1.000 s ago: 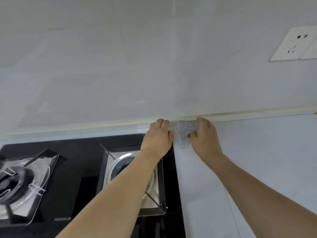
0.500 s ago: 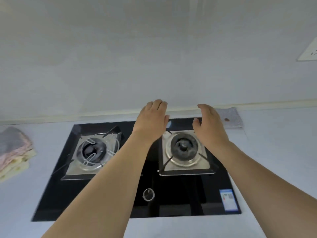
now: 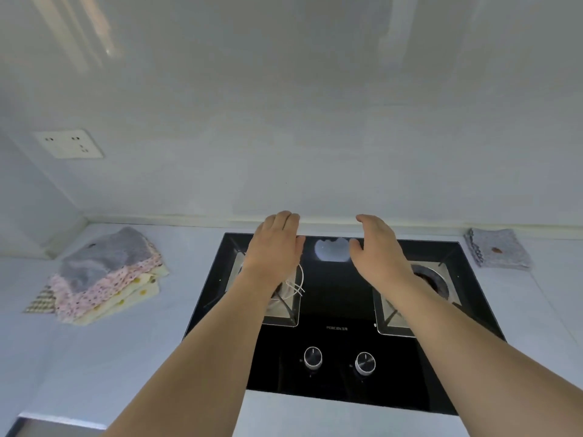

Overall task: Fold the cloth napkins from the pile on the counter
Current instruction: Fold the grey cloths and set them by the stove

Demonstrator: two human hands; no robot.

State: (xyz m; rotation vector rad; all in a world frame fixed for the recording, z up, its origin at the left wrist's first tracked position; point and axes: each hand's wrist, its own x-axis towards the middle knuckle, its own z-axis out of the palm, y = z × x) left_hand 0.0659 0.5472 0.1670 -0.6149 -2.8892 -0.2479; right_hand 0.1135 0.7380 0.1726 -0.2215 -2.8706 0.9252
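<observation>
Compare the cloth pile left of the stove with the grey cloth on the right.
The pile is several loosely stacked, skewed napkins in grey, pink floral, yellow-dotted and checked prints; the grey cloth is a single neat folded square. The pile lies left of the stove, the folded cloth right. Both rest on the counter, untouched by either hand.

Both bare forearms reached forward side by side, well apart. The left hand [image 3: 276, 247] was held palm down, fingers together and loosely bent, holding nothing. The right hand [image 3: 377, 250] was likewise empty, its fingers relaxed and its thumb spread toward the left.
</observation>
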